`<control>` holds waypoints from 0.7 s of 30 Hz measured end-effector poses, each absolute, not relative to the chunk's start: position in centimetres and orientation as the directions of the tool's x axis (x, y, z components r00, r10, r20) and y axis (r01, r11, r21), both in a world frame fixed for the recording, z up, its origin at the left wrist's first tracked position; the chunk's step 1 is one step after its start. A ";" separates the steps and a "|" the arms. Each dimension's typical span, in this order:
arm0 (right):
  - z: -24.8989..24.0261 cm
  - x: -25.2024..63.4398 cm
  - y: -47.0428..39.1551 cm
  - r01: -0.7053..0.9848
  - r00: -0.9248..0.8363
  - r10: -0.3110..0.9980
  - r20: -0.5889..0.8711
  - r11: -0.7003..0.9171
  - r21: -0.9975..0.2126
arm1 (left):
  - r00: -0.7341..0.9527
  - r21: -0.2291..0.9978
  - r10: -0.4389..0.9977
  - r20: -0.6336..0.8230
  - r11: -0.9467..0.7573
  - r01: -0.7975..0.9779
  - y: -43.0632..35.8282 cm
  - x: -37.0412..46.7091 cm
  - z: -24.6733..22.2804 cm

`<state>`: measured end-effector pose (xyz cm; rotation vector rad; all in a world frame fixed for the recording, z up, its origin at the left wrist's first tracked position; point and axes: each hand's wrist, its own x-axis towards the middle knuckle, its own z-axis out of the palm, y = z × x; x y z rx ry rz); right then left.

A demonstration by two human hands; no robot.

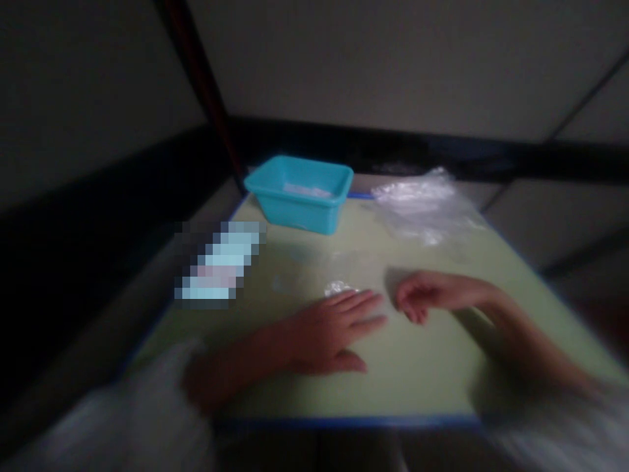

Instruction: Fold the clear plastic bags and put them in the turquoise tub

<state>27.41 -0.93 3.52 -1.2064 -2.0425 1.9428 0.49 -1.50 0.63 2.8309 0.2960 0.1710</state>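
My left hand (329, 331) lies palm down with its fingers stretched out and apart, pointing right. Just beyond its knuckles is a small shiny piece of clear plastic film (339, 287), its near part covered by the hand. To the right, my right hand (425, 295) is curled, with the fingertips turned down close to the tabletop. Whatever those fingers hold, if anything, is hidden. A narrow gap separates the two hands.
The pale green table (417, 387) has a blue edge. At its back stands a turquoise plastic basket (302, 213) with something whitish inside. Crumpled clear plastic bags (425, 203) lie at the back right. A blurred-out, light blue oblong (221, 265) is at the left edge.
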 end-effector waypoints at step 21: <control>3.1 25.8 -1.3 0.383 -0.680 0.675 -0.285 -0.005 -0.924 | 0.797 0.144 0.563 0.220 -0.827 0.544 -1.4 1.2 -0.9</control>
